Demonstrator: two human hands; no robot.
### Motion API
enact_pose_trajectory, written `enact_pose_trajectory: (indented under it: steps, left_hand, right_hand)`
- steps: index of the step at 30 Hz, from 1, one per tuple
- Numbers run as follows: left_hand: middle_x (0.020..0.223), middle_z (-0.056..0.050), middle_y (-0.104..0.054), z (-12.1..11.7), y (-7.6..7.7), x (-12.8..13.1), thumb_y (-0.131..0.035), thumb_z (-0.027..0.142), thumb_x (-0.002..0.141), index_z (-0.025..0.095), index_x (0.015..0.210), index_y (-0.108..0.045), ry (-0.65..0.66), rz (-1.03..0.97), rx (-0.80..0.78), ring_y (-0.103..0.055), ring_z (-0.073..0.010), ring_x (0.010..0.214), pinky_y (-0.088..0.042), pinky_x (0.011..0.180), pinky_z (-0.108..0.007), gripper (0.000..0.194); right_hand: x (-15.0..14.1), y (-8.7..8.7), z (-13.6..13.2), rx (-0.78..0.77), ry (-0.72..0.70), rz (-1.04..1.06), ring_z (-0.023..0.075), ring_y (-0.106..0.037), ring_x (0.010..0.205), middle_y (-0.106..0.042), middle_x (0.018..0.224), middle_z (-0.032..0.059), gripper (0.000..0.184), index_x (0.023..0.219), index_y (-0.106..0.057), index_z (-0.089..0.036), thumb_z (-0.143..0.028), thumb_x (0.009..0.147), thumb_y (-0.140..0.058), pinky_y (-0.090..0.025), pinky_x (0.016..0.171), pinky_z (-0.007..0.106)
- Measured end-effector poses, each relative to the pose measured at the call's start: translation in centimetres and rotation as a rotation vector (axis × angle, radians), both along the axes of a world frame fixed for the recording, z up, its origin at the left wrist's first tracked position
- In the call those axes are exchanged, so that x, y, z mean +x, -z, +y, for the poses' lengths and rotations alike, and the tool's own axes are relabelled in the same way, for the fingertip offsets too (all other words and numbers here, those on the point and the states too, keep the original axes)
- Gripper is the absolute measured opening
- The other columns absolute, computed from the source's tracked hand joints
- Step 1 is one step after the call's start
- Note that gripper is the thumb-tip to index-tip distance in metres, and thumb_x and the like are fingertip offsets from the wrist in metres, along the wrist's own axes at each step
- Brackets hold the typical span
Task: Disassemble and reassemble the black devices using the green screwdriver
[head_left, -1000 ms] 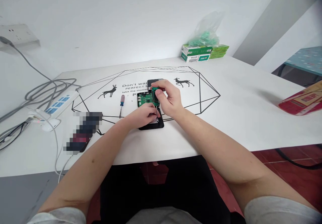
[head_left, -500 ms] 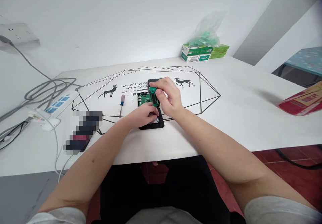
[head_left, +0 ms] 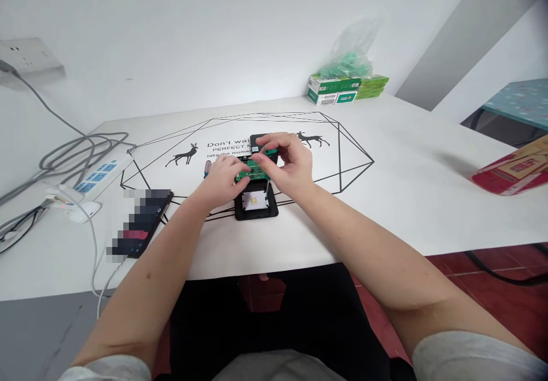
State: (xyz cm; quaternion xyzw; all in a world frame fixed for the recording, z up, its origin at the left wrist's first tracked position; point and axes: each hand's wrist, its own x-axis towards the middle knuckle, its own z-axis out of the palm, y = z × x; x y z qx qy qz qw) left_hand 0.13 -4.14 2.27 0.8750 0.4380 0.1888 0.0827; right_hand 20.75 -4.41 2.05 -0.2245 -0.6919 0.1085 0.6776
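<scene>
A green circuit board (head_left: 256, 170) sits in the middle of a small black device case, and the thumb and fingers of my left hand (head_left: 225, 182) close on its left edge. My right hand (head_left: 291, 163) grips a green-handled screwdriver (head_left: 271, 152); the shaft slants down by the board's right side. Nearest me lies a black frame (head_left: 257, 217) with a pale metal plate (head_left: 252, 201) inside. A black panel (head_left: 255, 140) shows behind the board, partly covered by my right fingers. Beyond my left hand, a second screwdriver (head_left: 208, 166) is mostly hidden.
A phone (head_left: 143, 227), partly pixelated, lies left of my forearm. Farther left are a power strip (head_left: 100, 175) and coiled cables (head_left: 85, 155). Green boxes (head_left: 336, 89) with a plastic bag (head_left: 351, 56) stand at the back. A red package (head_left: 511, 173) sits at the right.
My left hand has moved up and left from the black frame to the board's left edge, uncovering the pale plate. My right hand still holds the green screwdriver, its handle now less visible.
</scene>
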Motion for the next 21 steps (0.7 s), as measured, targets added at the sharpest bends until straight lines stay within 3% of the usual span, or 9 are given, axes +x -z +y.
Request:
enact_pose_trajectory:
  steps: [2,4,8,16,21]
  left_hand:
    - [0.143,-0.018,-0.062,0.4,-0.1,-1.2,-0.057,0.046,0.104,0.020,0.136,-0.069,-0.115,0.132,-0.048,-0.045,-0.0414,0.141,-0.037,0.120,-0.062,0.043]
    - [0.159,-0.021,-0.052,0.8,-0.2,-2.1,-0.057,0.060,0.102,0.018,0.154,-0.057,-0.158,0.235,-0.146,-0.037,-0.0447,0.151,-0.036,0.121,-0.063,0.066]
    - [0.169,-0.024,-0.041,1.1,-0.4,-3.1,-0.066,0.078,0.089,0.017,0.167,-0.040,-0.144,0.296,-0.236,-0.029,-0.0460,0.159,-0.032,0.126,-0.061,0.102]
    - [0.166,-0.020,-0.052,1.2,0.0,-3.4,-0.075,0.079,0.080,0.021,0.166,-0.042,-0.066,0.228,-0.303,-0.031,-0.0509,0.161,-0.022,0.130,-0.065,0.108]
    - [0.165,-0.022,-0.053,1.0,-0.3,-3.5,-0.081,0.077,0.074,0.019,0.158,-0.052,-0.102,0.192,-0.350,-0.030,-0.0538,0.162,-0.033,0.126,-0.064,0.106]
  right_hand:
    - [0.3,-0.2,-0.1,0.058,-0.017,-0.044,0.0225,-0.076,0.101,-0.078,0.109,0.0078,0.014,0.108,-0.066,-0.026,-0.039,0.105,-0.063,-0.063,0.083,0.042]
    - [0.7,-0.4,-0.1,0.103,-0.031,-0.094,0.0249,-0.076,0.107,-0.079,0.112,0.0089,0.021,0.112,-0.070,-0.027,-0.036,0.108,-0.052,-0.064,0.088,0.047]
    - [1.1,-0.7,0.1,0.115,-0.007,-0.164,0.0263,-0.074,0.106,-0.078,0.110,0.0084,0.033,0.117,-0.074,-0.028,-0.030,0.109,-0.042,-0.062,0.092,0.052]
    - [0.3,-0.4,0.3,0.156,0.107,-0.143,0.0214,-0.059,0.087,-0.063,0.095,0.0046,0.020,0.113,-0.067,-0.027,-0.041,0.099,-0.069,-0.053,0.072,0.041]
    - [0.7,-0.7,0.0,0.144,0.069,-0.127,0.0206,-0.062,0.088,-0.065,0.095,0.0045,0.022,0.114,-0.071,-0.027,-0.037,0.110,-0.051,-0.053,0.077,0.042]
